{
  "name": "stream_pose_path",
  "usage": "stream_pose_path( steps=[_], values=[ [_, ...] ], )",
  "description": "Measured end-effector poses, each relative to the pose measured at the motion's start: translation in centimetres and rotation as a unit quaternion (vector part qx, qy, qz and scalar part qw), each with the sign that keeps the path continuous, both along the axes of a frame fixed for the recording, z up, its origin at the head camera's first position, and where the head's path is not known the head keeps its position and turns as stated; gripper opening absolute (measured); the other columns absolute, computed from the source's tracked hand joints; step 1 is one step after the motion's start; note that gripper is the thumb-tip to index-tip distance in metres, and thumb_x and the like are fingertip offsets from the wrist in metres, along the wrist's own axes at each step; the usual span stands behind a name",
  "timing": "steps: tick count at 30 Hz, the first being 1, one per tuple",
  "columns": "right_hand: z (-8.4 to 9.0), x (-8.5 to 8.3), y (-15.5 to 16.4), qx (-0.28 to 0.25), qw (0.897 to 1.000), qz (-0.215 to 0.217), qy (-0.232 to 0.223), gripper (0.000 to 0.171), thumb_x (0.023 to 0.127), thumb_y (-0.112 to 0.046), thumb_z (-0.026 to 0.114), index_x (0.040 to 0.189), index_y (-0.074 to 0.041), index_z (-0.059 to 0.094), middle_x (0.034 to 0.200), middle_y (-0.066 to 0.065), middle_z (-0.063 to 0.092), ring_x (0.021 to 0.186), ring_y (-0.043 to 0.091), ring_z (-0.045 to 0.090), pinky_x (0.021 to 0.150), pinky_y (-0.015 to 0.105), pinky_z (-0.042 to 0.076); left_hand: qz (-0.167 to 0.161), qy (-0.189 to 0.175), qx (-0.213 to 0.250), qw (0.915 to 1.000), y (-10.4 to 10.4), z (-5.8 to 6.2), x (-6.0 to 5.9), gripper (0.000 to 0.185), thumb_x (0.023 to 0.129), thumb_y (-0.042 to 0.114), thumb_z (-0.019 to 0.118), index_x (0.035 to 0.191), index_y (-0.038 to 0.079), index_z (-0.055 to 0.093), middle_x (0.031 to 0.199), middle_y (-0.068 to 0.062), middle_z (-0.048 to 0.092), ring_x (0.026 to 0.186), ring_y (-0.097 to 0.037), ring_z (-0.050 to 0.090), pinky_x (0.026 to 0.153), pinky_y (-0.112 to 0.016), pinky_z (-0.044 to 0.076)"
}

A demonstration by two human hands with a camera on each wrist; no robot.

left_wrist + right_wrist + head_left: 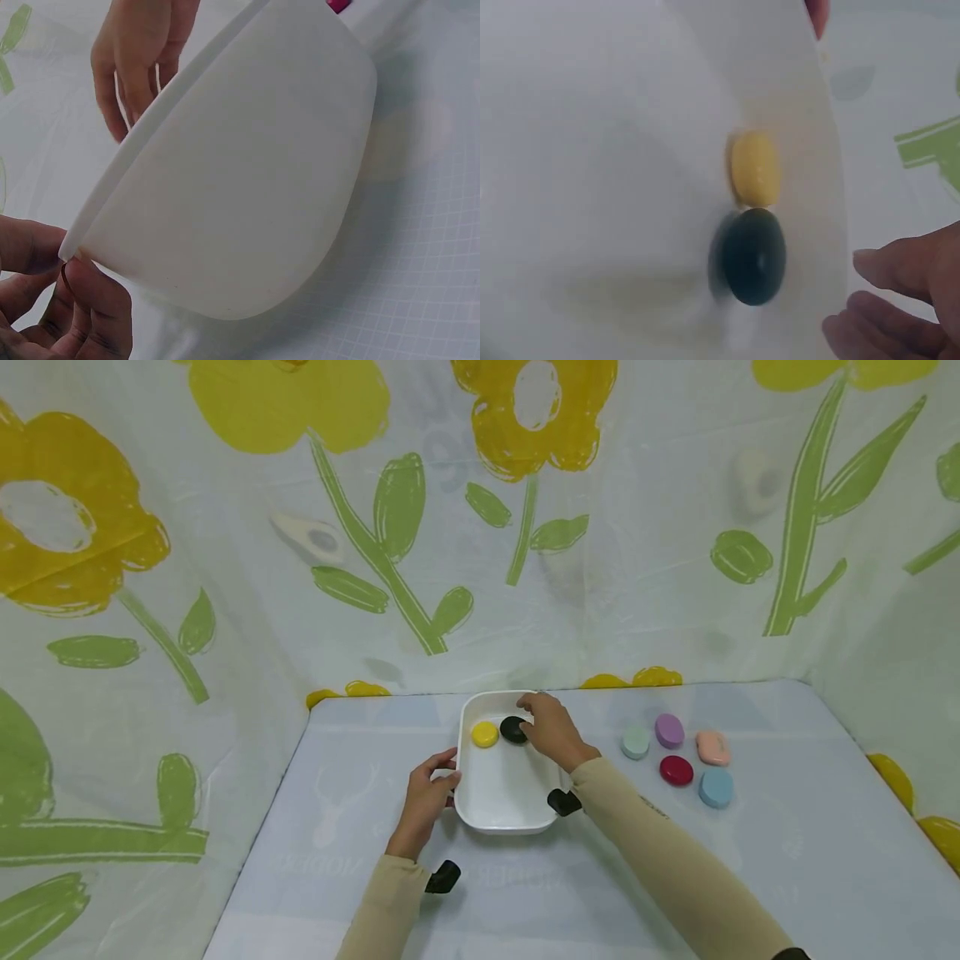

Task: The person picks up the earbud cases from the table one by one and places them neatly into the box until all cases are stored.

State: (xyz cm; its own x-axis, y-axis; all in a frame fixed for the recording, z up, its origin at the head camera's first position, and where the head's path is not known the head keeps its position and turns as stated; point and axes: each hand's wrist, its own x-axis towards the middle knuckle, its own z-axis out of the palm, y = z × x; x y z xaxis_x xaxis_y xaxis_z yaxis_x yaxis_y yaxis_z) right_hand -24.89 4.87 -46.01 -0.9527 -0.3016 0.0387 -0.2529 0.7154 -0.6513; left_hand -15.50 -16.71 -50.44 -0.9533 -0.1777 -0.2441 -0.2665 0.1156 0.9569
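Note:
A white plastic basin (502, 802) with rounded corners is in front of me. My left hand (426, 797) holds its left side; in the left wrist view the thumb and fingers pinch the rim. Inside, near the far end, lie a round yellow soap bar (484, 734) and an oval black soap bar (513, 729), side by side; the right wrist view shows them close together. My right hand (553, 729) is over the basin's far right corner, beside the black bar. In the right wrist view its fingers (889, 319) are loosely bent, apart from the bars, with nothing between them.
On the table (337, 893) to the right lie a mint soap bar (635, 742), a purple one (670, 731), a pink one (712, 747), a red one (677, 770) and a blue one (716, 787). A flower-printed curtain (660, 527) hangs behind the table.

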Motion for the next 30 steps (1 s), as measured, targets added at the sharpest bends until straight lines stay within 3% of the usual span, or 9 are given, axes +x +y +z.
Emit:
stream_pose_path(
  steps=[6, 10, 20, 30],
  values=[
    [0.0, 1.8, 3.5, -0.069, 0.996, -0.029, 0.04, 0.036, 0.097, 0.006, 0.07, 0.133, 0.005, 0.065, 0.132, 0.022, 0.065, 0.12, 0.039, 0.063, 0.099, 0.046, 0.059, -0.001, -0.003, -0.005, 1.0, 0.1, 0.1, -0.1, 0.045, 0.103, 0.0, 0.063, 0.148, 0.003, 0.061, 0.126, -0.017, 0.057, 0.083, -0.019, 0.062, 0.059, -0.026, 0.055],
    [-0.9, 2.7, 6.3, -0.084, 0.993, -0.066, 0.053, 0.035, 0.096, 0.006, 0.071, 0.131, 0.005, 0.066, 0.13, 0.024, 0.065, 0.118, 0.04, 0.064, 0.099, 0.05, 0.059, -0.001, 0.0, -0.005, 1.0, 0.1, 0.0, -0.1, 0.044, 0.103, 0.0, 0.063, 0.147, 0.004, 0.061, 0.126, -0.016, 0.057, 0.083, -0.019, 0.061, 0.059, -0.026, 0.055],
    [-3.5, 4.3, 13.2, -0.056, 0.987, -0.114, 0.094, 0.037, 0.093, 0.008, 0.07, 0.13, 0.01, 0.065, 0.132, 0.032, 0.06, 0.12, 0.049, 0.059, 0.102, 0.062, 0.052, 0.003, 0.001, -0.008, 1.0, 0.2, -0.2, 0.0, 0.044, 0.103, 0.0, 0.063, 0.147, 0.003, 0.062, 0.126, -0.018, 0.057, 0.086, -0.022, 0.063, 0.059, -0.027, 0.055],
    [-5.0, 4.5, 15.8, -0.02, 0.988, -0.101, 0.114, 0.044, 0.086, 0.012, 0.07, 0.129, 0.019, 0.062, 0.125, 0.039, 0.061, 0.121, 0.053, 0.056, 0.104, 0.064, 0.048, 0.001, 0.003, -0.003, 1.0, 0.1, -0.3, 0.0, 0.044, 0.103, 0.0, 0.062, 0.148, 0.003, 0.061, 0.128, -0.018, 0.057, 0.088, -0.023, 0.063, 0.06, -0.027, 0.055]
  ],
)
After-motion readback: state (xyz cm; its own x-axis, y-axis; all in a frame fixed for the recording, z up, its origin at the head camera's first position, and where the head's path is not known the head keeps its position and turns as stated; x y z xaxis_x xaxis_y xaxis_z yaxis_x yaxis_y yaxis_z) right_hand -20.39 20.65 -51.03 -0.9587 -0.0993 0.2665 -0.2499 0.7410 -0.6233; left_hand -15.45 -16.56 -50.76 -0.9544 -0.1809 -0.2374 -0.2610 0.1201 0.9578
